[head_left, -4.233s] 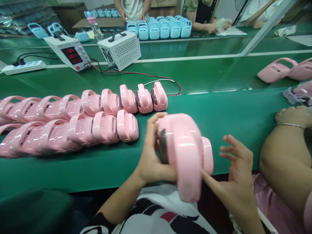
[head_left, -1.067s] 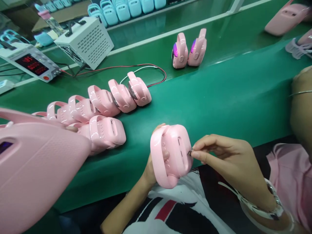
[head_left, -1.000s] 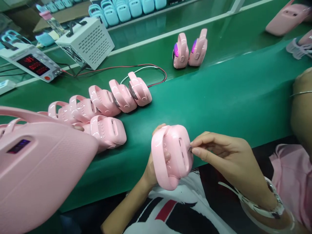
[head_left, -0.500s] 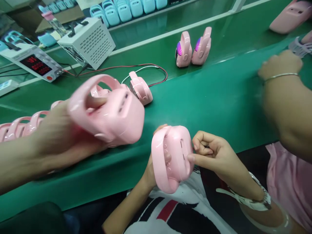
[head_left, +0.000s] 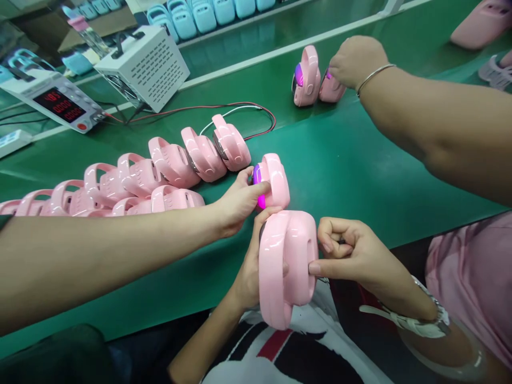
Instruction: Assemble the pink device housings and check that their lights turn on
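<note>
My left hand (head_left: 250, 272) grips a glossy pink device with a looped handle (head_left: 298, 250) from its left side, its fingers partly hidden behind the loop. The slotted side of the device faces right. At that slot, the thumb of my right hand (head_left: 348, 248) presses, while its other fingers curl closed beside the edge; whether they hold something small is unclear. Just beyond, a co-worker's hand (head_left: 240, 202) from the left holds a similar pink device (head_left: 279, 181) with a lit purple face. Another co-worker's hand (head_left: 358, 61) grasps a pink device (head_left: 331, 89) farther back.
Rows of pink devices (head_left: 172, 162) stand on the green mat (head_left: 340, 160) at left. Behind them are a power supply (head_left: 60, 104) with red digits, a grey vented box (head_left: 146, 69) and red wires (head_left: 180, 109). Light-blue devices (head_left: 202, 16) line the back.
The left co-worker's hand has moved right and lowered its pink device to the mat. The right co-worker's hand has reached to the lit devices. My device has turned slightly, my thumb still on it.
</note>
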A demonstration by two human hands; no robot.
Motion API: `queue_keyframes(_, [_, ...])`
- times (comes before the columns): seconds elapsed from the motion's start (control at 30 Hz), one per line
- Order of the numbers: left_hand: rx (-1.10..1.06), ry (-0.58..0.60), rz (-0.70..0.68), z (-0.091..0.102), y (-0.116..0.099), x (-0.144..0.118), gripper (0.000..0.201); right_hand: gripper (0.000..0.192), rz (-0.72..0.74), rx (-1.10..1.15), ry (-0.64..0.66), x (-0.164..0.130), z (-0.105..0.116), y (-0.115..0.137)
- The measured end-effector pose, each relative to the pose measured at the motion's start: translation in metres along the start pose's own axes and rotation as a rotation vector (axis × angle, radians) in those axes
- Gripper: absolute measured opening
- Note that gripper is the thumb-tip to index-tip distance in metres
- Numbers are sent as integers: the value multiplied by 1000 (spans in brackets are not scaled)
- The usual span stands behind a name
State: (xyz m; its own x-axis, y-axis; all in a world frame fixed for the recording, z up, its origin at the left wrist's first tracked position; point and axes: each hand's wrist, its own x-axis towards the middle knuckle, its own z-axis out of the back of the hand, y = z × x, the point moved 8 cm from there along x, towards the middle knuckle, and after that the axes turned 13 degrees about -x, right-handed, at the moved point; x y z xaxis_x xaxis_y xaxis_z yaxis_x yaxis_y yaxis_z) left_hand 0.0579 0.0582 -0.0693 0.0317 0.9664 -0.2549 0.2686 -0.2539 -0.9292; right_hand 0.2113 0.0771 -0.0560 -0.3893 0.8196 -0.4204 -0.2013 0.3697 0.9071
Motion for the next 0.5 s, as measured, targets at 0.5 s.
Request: queue_keyframes(0.5, [272,-59,-199,10,-12,-19,76,38,113,-106,-58,-3,-2,-19])
